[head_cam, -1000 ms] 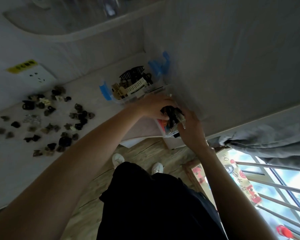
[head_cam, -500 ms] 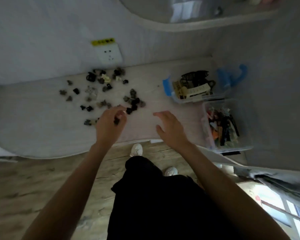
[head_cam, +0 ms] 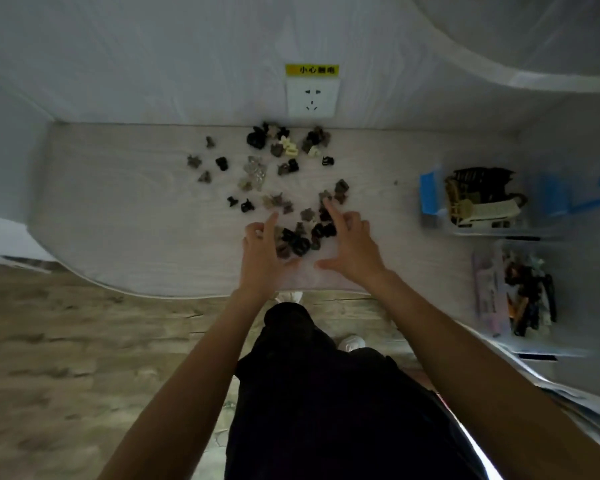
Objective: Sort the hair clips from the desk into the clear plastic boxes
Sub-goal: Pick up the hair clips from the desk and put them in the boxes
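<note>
Two bare hands reach forward over a pale wood-grain bench (head_cam: pixel 125 216), seen from above by a camera on the person's head. The left hand (head_cam: pixel 262 252) and right hand (head_cam: pixel 352 245) face each other, palms inward, flanking a small heap of dark hair clips (head_cam: pixel 300 237) near the bench's front edge. Each hand's fingers are spread apart and hold nothing; the forefingers point away from the body and the thumbs angle toward each other below the heap. The right forefinger tip touches or nearly touches a brownish clip.

Many more small clips (head_cam: pixel 257 174), black, brown, cream and clear, lie scattered across the bench beyond the hands, reaching back to the wall. A white wall socket (head_cam: pixel 311 98) with a yellow warning label (head_cam: pixel 311 70) sits just above them.

At the right, well apart from the hands, stand two clear plastic boxes. The far box (head_cam: pixel 430 195), with blue latches, holds larger black and cream clips. The near box (head_cam: pixel 487 292) holds a blurred jumble of dark and orange pieces.

Below, dark clothing, white shoes and wooden flooring are visible.
</note>
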Motion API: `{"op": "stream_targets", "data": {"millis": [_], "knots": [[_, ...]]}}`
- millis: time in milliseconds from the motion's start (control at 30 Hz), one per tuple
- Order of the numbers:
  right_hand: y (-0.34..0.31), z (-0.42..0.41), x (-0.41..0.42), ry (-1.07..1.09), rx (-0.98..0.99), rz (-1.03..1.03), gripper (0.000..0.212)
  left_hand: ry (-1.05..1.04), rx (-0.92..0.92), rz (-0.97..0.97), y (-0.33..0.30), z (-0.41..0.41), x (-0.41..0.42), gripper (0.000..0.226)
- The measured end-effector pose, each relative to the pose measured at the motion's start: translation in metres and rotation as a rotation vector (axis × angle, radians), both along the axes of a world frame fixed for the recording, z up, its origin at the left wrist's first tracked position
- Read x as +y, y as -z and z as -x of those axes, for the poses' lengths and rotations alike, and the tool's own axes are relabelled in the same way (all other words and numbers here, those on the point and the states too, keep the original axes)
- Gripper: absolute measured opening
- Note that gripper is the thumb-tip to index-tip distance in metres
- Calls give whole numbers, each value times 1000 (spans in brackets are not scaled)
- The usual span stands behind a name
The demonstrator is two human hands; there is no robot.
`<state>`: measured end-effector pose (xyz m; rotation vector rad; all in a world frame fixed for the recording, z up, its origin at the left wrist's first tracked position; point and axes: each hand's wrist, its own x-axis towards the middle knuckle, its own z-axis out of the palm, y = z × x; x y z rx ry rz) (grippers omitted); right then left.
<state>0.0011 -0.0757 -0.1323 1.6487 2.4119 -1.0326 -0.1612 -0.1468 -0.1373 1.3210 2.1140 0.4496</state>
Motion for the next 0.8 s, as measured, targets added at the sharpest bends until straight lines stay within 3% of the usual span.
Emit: {"op": "stream_targets", "data": {"millis": [200,333,567,800], "knots": [[-1,33,-9,119,40,-1,83,36,-99,-36,6,3,15,63],[-3,34,-5,194,111,18,63,76,-145,-1,4,12,24,56],[-5,30,5,250,227,149,68,65,-511,15,0,11,28,52],[-8,23,5,302,329,113,48,-153,-758,13,-5,5,30,32]]}}
